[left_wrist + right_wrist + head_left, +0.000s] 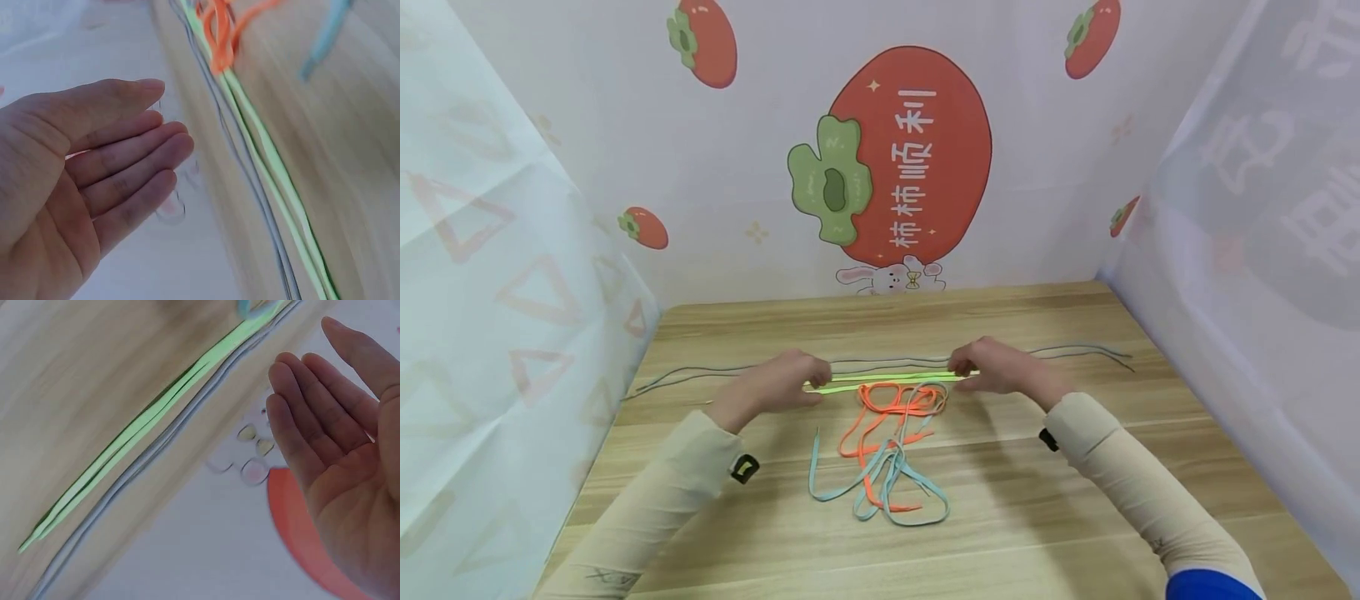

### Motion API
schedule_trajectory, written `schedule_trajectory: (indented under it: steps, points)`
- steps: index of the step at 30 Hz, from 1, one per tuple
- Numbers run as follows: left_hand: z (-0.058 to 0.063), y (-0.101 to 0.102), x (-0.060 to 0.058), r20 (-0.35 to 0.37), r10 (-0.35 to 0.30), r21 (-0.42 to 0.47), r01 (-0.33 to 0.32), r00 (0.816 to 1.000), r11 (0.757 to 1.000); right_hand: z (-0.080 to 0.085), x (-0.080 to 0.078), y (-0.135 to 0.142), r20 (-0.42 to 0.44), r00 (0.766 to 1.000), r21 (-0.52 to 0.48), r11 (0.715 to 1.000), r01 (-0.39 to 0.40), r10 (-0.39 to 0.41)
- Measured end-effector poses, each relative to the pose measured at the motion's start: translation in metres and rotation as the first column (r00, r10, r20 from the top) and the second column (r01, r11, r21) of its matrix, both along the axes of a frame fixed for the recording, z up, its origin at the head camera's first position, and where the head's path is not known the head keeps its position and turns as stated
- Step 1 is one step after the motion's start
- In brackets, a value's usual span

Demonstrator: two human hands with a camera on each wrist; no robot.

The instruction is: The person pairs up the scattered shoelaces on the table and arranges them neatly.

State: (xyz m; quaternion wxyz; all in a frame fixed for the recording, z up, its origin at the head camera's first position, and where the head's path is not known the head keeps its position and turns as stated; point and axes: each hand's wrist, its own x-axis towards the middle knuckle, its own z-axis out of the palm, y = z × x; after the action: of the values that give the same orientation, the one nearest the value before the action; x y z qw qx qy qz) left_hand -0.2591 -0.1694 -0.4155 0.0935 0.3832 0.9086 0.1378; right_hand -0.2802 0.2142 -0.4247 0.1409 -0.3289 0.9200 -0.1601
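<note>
Two grey shoelaces [880, 362] stretch side by side across the table, and a doubled neon-green shoelace [128, 440] lies along their near side. My left hand [786, 381] is over the left part of the green lace, fingers loosely bent and nothing between them; its palm [50, 206] shows bare in the left wrist view. Over the green lace's right part is my right hand [996, 365], also holding nothing, with its fingers [312, 419] relaxed and thumb apart. Between the hands, a bundled orange shoelace [898, 400] overlaps the green one.
A light-blue shoelace [917, 523] lies in loose loops in front, tangled with the orange lace's tails. The wooden table [1060, 517] is bounded by a printed white cloth [737, 150] at the back and more white cloth at both sides.
</note>
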Motion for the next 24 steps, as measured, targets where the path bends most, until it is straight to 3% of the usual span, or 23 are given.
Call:
schedule_trajectory:
  steps: [4,10,15,24]
  points:
    - [-0.009,0.029,-0.003,0.035,-0.058,0.02,0.057,0.998,0.998,-0.002,0.0,-0.028,0.024,0.998,-0.035,0.998,-0.061,0.062]
    - [-0.037,0.062,-0.007,0.063,-0.119,0.088,0.113,0.991,0.99,-0.014,-0.002,-0.059,0.038,0.989,-0.076,0.987,-0.139,0.142]
    - [-0.054,0.074,-0.008,0.06,-0.098,0.13,0.09,0.993,0.987,-0.028,-0.002,-0.072,0.03,0.983,-0.103,0.979,-0.179,0.183]
    - [-0.067,0.08,-0.005,-0.01,-0.062,0.097,0.062,0.998,0.993,-0.05,0.003,-0.083,0.059,0.981,-0.111,0.978,-0.179,0.186]
